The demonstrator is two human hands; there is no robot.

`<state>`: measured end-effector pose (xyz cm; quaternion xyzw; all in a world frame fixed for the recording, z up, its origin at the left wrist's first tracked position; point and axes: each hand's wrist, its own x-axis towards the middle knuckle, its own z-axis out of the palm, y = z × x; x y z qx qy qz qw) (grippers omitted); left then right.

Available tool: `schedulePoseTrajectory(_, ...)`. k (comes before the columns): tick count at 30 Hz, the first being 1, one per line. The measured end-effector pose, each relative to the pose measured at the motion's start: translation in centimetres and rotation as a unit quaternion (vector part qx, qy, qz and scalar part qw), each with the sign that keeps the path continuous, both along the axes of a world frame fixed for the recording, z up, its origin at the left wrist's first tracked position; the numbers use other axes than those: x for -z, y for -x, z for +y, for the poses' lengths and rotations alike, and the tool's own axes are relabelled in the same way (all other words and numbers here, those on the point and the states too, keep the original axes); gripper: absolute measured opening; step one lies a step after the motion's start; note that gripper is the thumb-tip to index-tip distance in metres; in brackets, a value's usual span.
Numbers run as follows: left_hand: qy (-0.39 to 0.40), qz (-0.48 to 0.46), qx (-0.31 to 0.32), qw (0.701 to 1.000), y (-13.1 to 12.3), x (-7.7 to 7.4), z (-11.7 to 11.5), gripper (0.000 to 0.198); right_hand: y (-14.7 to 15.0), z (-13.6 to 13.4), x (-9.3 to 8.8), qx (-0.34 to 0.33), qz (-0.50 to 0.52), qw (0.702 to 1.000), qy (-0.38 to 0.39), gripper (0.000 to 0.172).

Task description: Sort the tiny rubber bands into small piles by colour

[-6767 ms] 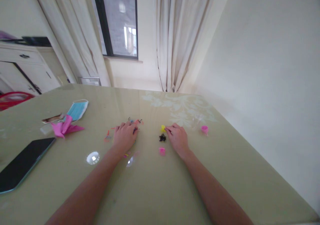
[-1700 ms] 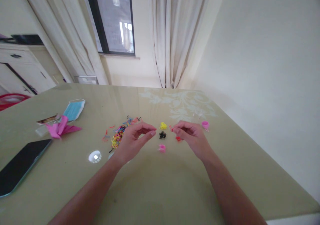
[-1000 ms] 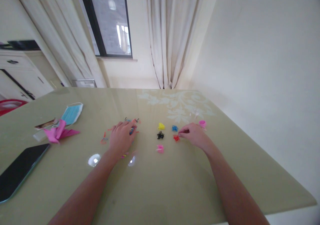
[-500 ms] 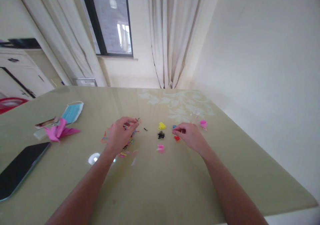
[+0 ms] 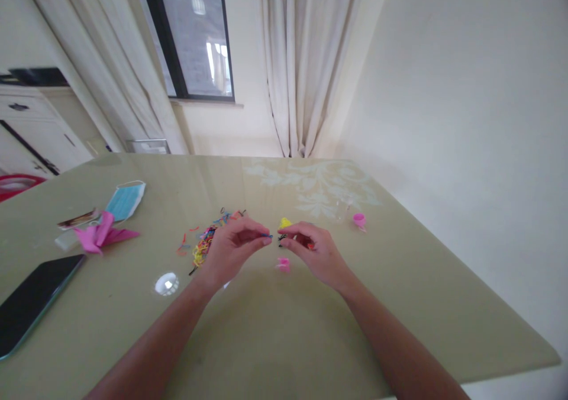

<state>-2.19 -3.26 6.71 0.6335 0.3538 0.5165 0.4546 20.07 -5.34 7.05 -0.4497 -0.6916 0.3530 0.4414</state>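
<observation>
My left hand and my right hand meet above the table, fingertips almost touching. The left fingers pinch a small blue rubber band. The right fingers are pinched close to it; whether they hold anything I cannot make out. A mixed pile of coloured rubber bands lies just left of the left hand. Small sorted heaps lie by the right hand: yellow, pink, and a red one partly hidden behind the fingers.
A dark phone lies at the near left. Farther left are a folded pink paper, a blue face mask and a small card. A pink cap sits at the right. A wall borders the table's right side.
My left hand left the mixed pile and lifted toward the middle with a blue band. My right hand came away from the blue and red heaps to meet it.
</observation>
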Motion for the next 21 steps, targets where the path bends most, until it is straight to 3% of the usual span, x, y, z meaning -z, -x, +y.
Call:
schedulePoseTrajectory(6,-0.019,-0.006,0.011,1.0,-0.7,0.2,-0.6,0.023,1.0,-0.7,-0.1,-0.041,0.065,0.995,0.066,0.024)
schedulePoseTrajectory(21,-0.051,0.035,0.019,0.998,-0.7,-0.7,-1.6,0.017,0.6,-1.5,-1.3,-0.073,0.148,0.982,0.088,0.034)
